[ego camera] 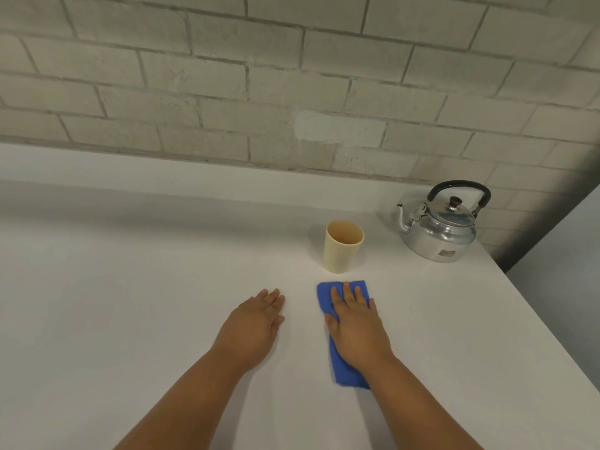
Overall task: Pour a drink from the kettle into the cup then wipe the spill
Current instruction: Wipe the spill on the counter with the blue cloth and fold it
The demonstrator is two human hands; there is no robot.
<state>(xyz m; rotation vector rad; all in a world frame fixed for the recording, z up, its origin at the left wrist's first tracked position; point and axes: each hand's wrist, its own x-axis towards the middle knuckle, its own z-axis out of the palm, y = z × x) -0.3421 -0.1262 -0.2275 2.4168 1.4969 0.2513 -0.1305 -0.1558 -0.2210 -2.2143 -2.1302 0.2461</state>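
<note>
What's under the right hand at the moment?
A folded blue cloth lies flat under the right hand on the white counter. Whether any spill sits beneath the cloth is hidden.

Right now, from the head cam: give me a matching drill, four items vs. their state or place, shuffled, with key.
Items:
1. kettle
2. cup
3. blue cloth
4. left hand

States:
A. flat on the bare counter, palm down
B. pressed under the right hand
C. upright, open top, just beyond the cloth
D. far right by the brick wall, lid on, spout toward the cup

Pairs: 1-D, 2-C, 3-B, 4-A
</note>
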